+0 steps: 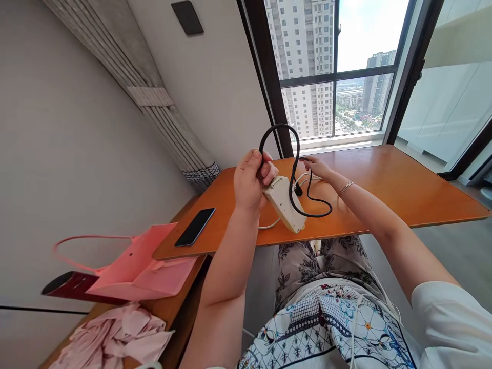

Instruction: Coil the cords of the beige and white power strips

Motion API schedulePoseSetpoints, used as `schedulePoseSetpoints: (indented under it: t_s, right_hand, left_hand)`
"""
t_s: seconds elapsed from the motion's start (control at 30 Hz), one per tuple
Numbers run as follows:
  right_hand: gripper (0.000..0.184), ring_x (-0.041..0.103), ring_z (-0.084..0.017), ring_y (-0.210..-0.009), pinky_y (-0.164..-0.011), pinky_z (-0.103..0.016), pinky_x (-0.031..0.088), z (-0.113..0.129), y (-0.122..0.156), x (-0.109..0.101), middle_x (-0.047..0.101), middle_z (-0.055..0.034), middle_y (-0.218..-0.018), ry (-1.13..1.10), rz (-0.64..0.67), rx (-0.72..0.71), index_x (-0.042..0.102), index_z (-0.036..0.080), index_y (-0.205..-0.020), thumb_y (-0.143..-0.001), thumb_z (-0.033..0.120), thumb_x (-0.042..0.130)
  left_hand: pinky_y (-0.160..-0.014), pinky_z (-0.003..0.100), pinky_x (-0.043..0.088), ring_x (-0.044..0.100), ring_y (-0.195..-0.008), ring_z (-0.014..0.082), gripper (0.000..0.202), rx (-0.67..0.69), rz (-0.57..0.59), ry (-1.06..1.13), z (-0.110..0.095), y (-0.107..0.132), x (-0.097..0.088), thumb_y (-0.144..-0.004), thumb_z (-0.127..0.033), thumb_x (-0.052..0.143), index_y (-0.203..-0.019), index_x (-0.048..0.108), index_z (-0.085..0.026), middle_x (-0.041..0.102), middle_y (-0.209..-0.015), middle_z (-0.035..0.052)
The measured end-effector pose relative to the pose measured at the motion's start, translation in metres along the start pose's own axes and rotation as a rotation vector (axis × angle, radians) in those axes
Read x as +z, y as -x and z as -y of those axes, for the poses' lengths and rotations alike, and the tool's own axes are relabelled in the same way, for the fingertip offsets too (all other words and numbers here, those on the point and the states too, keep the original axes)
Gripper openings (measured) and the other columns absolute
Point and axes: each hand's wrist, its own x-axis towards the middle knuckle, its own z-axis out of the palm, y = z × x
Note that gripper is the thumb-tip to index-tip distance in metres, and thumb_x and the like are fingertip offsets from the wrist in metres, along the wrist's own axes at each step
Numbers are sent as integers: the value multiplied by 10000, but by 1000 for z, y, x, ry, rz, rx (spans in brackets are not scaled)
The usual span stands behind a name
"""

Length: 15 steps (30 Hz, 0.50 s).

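My left hand (251,179) is closed around one end of a cream power strip (285,204), which slants down onto the wooden table (403,189). A black cable (294,169) loops up from my left hand, arches over the strip and curls onto the table. My right hand (315,166) pinches this black cable further along, just above the tabletop. A thin white cord (269,225) trails from the strip across the table, partly hidden under it.
A black phone (195,226) lies near the table's left front corner. A pink paper bag (142,264) lies on a lower surface at the left, over a dark red box (71,287), with crumpled pink cloth (115,338) in front. A window stands behind the table.
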Motion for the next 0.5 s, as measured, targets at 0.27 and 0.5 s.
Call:
schedulePoseSetpoints:
  t_s: [0.27,0.5]
  right_hand:
    - [204,340,-79,-520,-471,-205,277,30,-4,-47,453,42,-624,-214,-230,-60,660,191,-1086,-958,311,555]
    - [109,301,-61,-473,-435,-199,253,5,0,-63,449,46,-594,-208,-166,141,639,157,-900,-916,261,611]
  left_hand:
    - [-438,194,380,323,-367,37,366,-44,-2,-14,6,1,-3,-850,-428,733,-638,558,-188,302,-477,-88]
    - [-451,192,390,322,-366,33,357,-102,-24,-17,12,-3,-3,-862,-440,704,-658,559,-185,330,-490,-89]
